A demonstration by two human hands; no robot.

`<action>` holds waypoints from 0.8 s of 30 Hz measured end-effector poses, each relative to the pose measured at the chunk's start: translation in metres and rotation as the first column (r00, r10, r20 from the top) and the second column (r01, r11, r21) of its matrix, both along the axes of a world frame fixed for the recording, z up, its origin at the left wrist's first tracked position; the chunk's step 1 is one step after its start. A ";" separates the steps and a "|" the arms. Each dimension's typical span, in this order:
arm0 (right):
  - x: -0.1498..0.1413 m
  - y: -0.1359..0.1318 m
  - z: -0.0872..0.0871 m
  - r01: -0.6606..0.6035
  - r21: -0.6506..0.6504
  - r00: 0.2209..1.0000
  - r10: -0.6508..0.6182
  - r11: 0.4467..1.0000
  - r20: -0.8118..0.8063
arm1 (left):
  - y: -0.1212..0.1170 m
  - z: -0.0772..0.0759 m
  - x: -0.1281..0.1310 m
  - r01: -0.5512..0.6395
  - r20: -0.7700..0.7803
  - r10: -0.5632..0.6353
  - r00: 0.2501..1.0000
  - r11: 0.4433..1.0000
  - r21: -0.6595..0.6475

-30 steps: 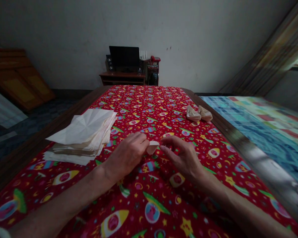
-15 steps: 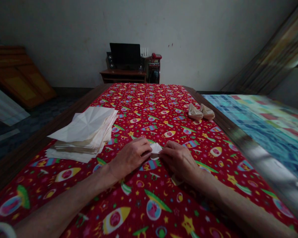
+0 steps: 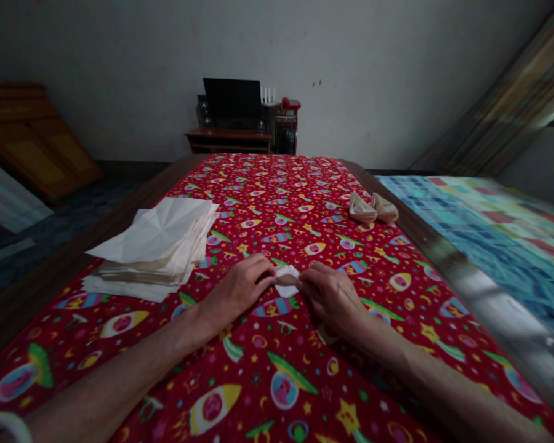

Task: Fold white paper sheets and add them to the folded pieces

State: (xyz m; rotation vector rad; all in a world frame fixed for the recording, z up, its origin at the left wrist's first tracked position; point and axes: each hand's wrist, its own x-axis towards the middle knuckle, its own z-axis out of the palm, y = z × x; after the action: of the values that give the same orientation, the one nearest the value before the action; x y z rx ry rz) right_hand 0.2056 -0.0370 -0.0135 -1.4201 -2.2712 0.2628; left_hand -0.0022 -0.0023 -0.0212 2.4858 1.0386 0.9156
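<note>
Between my hands, just above or on the red patterned cloth, is a small folded piece of paper (image 3: 287,287), white with a beige-grey strip across its middle. My left hand (image 3: 247,284) pinches its left end, with thumb and fingers pressed together. Its right end is pinched by my right hand (image 3: 330,290). Parts of both ends are hidden by the fingers. To the left of my left hand lies a thick stack of white paper sheets (image 3: 159,246), the top one marked with radiating creases. Folded paper shapes (image 3: 373,208) stand at the right edge of the cloth.
The red cloth (image 3: 286,184) covers a long dark wooden table (image 3: 422,249). Beyond its far end stand a monitor (image 3: 232,98), speakers and a red telephone (image 3: 290,103). A bed with a colourful cover (image 3: 471,246) is to the right, a wooden cabinet (image 3: 37,141) to the left.
The folded paper has opened out in the middle, showing more of the beige strip and a wider white lower flap. My left hand has shifted slightly left; both hands keep their pinch.
</note>
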 end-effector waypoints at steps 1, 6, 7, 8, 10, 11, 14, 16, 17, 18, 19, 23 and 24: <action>-0.001 0.000 0.000 0.007 0.003 1.000 -0.007 1.000 0.009 | 0.000 0.000 0.000 0.000 -0.004 0.000 1.000 1.000 0.000; -0.004 -0.002 0.003 0.045 -0.007 0.999 -0.045 0.999 0.026 | 0.003 0.004 0.003 -0.022 -0.014 0.022 1.000 0.999 -0.037; -0.004 -0.003 0.003 0.050 -0.007 0.998 -0.050 0.999 0.028 | 0.003 0.005 0.004 -0.041 -0.011 0.040 0.999 0.998 -0.057; -0.005 -0.003 0.004 0.056 -0.006 0.998 -0.056 0.998 0.030 | 0.004 0.006 0.004 -0.059 -0.007 0.058 0.998 0.995 -0.080; -0.005 -0.003 0.005 0.061 -0.006 0.998 -0.060 0.998 0.031 | 0.004 0.007 0.005 -0.088 0.011 0.090 0.996 0.988 -0.125; -0.005 -0.003 0.004 0.060 -0.004 0.998 -0.059 0.998 0.028 | 0.004 0.007 0.005 -0.097 0.025 0.101 0.995 0.985 -0.142; -0.004 0.000 0.003 0.055 0.000 0.998 -0.055 0.999 0.031 | 0.002 0.007 0.005 -0.115 0.056 0.126 0.990 0.979 -0.171; -0.003 0.003 0.002 0.063 0.000 0.996 -0.063 0.998 0.059 | 0.000 0.008 0.005 -0.138 0.050 0.149 0.988 0.973 -0.185; -0.003 0.004 0.002 0.071 0.001 0.995 -0.071 0.997 0.075 | 0.000 0.009 0.005 -0.150 0.042 0.161 0.986 0.970 -0.189; -0.003 0.004 0.002 0.079 0.003 0.993 -0.079 0.997 0.089 | 0.000 0.009 0.005 -0.159 0.035 0.168 0.985 0.969 -0.190; -0.004 0.005 0.002 0.083 0.005 0.992 -0.083 0.997 0.097 | -0.001 0.010 0.006 -0.163 0.029 0.171 0.985 0.969 -0.187; -0.004 0.004 0.002 0.071 0.011 0.993 -0.072 0.997 0.098 | 0.000 0.008 0.006 -0.155 0.025 0.161 0.987 0.975 -0.157; -0.005 0.004 0.003 0.070 0.012 0.993 -0.071 0.997 0.098 | 0.000 0.007 0.006 -0.147 0.028 0.153 0.988 0.977 -0.152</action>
State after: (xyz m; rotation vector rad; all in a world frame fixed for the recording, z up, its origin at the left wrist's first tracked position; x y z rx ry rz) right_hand 0.2011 -0.0331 -0.0106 -1.5366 -2.2917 0.1636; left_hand 0.0034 -0.0021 -0.0139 2.2831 1.2479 0.8902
